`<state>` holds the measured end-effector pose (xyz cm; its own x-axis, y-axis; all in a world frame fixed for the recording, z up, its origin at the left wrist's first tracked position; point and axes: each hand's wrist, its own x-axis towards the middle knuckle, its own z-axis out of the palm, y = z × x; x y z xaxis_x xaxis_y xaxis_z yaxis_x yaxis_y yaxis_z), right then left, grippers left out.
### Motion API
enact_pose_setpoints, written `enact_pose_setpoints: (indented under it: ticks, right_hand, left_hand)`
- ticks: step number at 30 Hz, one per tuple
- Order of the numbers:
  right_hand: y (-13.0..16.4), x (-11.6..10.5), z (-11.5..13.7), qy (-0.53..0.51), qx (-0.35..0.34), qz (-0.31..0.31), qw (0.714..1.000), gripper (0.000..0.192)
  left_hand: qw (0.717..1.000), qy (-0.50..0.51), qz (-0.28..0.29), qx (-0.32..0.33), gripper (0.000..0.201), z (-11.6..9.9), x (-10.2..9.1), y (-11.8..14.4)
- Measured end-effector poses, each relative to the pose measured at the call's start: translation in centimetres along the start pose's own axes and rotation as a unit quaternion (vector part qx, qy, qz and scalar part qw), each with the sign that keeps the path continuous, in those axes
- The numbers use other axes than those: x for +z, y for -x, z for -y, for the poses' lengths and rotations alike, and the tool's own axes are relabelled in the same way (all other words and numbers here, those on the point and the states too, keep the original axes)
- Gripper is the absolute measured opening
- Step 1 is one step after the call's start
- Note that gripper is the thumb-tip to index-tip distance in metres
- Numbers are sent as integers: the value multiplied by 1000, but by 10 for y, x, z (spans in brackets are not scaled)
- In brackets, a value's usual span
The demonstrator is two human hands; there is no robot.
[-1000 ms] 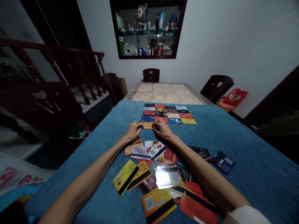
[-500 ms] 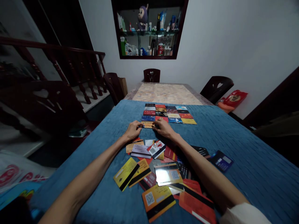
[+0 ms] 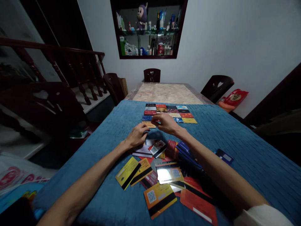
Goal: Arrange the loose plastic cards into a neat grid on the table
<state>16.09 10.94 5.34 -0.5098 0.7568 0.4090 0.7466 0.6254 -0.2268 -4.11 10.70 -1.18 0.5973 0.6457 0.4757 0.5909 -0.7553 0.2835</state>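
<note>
The orange plastic card (image 3: pixel 150 125) lies flat on the blue textured cloth surface (image 3: pixel 235 138), at the near left corner of a neat grid of coloured cards (image 3: pixel 170 113) laid in rows. The left hand (image 3: pixel 138 136) rests just at 7 o'clock of that card, palm down with fingers curled loosely together, its fingertips at the card's near edge and clamped on nothing. The right hand (image 3: pixel 166 123) hovers at 3 o'clock of the card, over the grid's near row, thumb and fingers bent slightly apart; whether it pinches a card I cannot tell. Toward 6 o'clock of both hands a loose heap of scattered cards (image 3: pixel 164 169) overlaps between the forearms, among it a yellow card with a black stripe (image 3: pixel 127 172) at the heap's 9 o'clock side
</note>
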Motion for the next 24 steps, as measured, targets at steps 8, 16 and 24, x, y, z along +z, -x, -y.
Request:
enact_pose_setpoints:
  ticks: [8,16,24]
  right_hand:
    - [59,0,-9,-19,-45,66,997,17]
    - [102,21,-10,-35,-27,64,997,34]
    - [110,30,-1,-30,-33,84,995,31]
  left_hand:
    - [998,-7,39,40,18,-25,-4,-1]
    - [991,-50,98,72,16,-56,-9,9]
    - [988,-57,129,68,32,-69,-12,21]
